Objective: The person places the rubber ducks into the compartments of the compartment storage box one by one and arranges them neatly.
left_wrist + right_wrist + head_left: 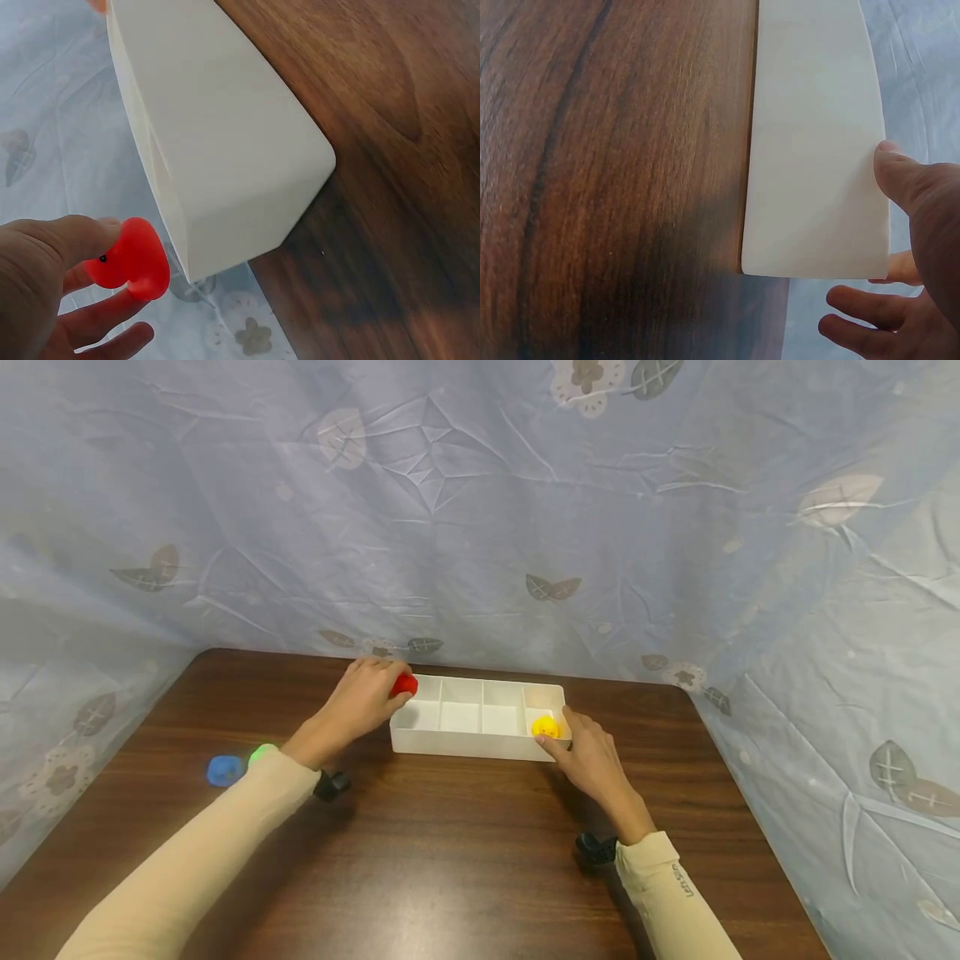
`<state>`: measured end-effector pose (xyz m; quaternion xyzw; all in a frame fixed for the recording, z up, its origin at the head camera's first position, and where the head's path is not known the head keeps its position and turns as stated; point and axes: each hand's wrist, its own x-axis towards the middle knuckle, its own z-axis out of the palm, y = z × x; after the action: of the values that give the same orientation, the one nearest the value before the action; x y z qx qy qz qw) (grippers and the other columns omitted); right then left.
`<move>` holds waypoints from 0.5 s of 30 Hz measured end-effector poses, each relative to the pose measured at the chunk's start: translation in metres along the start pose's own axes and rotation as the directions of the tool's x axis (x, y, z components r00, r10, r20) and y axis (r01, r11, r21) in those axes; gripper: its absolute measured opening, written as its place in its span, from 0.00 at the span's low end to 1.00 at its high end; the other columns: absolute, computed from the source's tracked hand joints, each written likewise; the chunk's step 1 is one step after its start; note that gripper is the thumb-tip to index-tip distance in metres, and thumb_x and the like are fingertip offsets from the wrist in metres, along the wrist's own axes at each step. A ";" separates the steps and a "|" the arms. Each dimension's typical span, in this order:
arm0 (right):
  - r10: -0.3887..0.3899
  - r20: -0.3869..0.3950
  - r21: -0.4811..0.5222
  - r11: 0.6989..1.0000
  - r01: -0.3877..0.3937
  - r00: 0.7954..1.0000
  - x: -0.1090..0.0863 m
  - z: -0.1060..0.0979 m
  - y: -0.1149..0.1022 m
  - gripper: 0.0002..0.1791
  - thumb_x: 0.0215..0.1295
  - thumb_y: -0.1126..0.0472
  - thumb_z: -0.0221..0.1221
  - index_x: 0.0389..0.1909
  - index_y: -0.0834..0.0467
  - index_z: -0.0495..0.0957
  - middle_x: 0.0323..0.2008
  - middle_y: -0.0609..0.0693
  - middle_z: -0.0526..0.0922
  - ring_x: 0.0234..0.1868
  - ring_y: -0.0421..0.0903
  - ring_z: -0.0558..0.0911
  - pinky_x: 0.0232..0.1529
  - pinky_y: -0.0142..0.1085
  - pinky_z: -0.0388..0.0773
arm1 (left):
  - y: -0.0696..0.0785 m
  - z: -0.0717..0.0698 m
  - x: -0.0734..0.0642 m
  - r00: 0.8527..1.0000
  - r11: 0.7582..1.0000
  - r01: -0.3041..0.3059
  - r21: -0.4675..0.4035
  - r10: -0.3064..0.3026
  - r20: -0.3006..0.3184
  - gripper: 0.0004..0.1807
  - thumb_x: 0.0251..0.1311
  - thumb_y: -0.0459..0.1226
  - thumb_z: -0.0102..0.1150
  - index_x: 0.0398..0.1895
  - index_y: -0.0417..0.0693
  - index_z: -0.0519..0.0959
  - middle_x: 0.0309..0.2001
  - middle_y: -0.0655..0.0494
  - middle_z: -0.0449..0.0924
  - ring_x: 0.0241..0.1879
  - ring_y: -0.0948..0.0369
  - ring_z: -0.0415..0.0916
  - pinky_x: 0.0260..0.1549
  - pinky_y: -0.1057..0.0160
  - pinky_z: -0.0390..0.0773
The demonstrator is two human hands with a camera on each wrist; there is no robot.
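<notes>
My left hand (366,695) pinches a small red rubber duck (142,259) between thumb and fingers, at the left end of a white divided box (442,742). In the left wrist view the duck is beside the box's rim, its black eye showing. My right hand (592,753) holds the box's front right corner, thumb on the front rim and fingers at the right end; two fingers stand apart from the box in the right wrist view. A yellow rubber duck (546,727) lies in the rightmost compartment.
Left of the box, a blue toy (225,770) and a green toy (261,752), partly hidden by the left forearm, are on the brown wooden table (465,860). A patterned pale curtain (465,568) hangs behind the table and along its sides.
</notes>
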<state>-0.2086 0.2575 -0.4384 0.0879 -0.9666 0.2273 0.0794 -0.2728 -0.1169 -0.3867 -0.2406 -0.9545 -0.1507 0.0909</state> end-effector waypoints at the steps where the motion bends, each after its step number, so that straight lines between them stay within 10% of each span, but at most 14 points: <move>1: 0.001 0.001 0.000 1.000 -0.001 1.000 0.000 0.000 0.000 0.46 0.74 0.44 0.65 0.77 0.73 0.63 0.71 0.76 0.73 0.71 0.74 0.75 0.73 0.67 0.71 | 0.001 0.000 0.000 1.000 1.000 -0.003 -0.001 0.003 -0.001 0.21 0.71 0.42 0.69 0.61 0.41 0.81 0.56 0.41 0.89 0.66 0.36 0.79 0.73 0.34 0.70; 15: 0.011 0.008 0.002 1.000 -0.011 1.000 0.000 -0.001 0.000 0.47 0.74 0.43 0.65 0.77 0.73 0.63 0.71 0.76 0.74 0.70 0.74 0.76 0.72 0.67 0.72 | 0.020 0.000 0.007 1.000 0.999 -0.030 -0.015 0.030 -0.005 0.19 0.69 0.40 0.71 0.58 0.42 0.82 0.52 0.44 0.90 0.63 0.40 0.80 0.71 0.37 0.71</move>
<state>-0.2086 0.2577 -0.4376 0.0835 -0.9672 0.2284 0.0740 -0.2693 -0.0969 -0.3802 -0.2552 -0.9494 -0.1572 0.0936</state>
